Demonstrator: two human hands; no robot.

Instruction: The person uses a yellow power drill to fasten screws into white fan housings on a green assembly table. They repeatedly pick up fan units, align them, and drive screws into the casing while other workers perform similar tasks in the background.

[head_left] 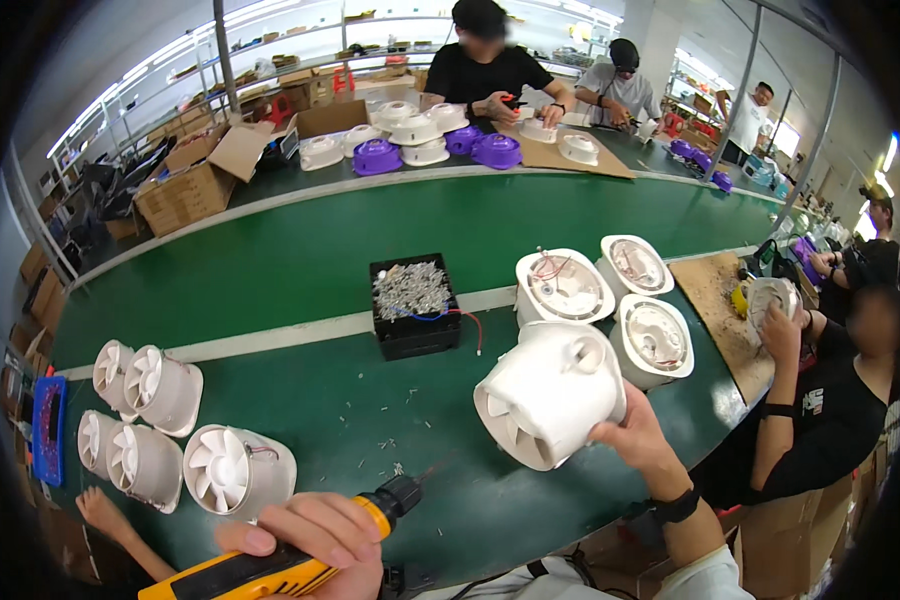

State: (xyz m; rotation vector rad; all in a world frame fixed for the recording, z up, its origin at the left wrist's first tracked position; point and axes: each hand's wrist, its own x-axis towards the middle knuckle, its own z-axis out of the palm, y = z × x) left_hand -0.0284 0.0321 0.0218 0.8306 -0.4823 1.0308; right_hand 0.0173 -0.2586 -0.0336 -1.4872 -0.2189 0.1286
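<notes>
My left hand (pixel 315 540) grips a yellow and black electric screwdriver (pixel 300 560) low over the green table's near edge, its bit pointing up and right. My right hand (pixel 638 438), with a black wristband, holds a white round fan housing (pixel 550 392) tilted above the table, its impeller facing down and left. The screwdriver tip is a short way left of the housing and does not touch it.
A black tray of screws (pixel 413 303) sits by the green conveyor belt (pixel 300 250). Three white housings (pixel 610 300) stand at the right, several finished fans (pixel 170 430) at the left. A co-worker's hand (pixel 98 505) reaches in at lower left. Other people work at the right and across the belt.
</notes>
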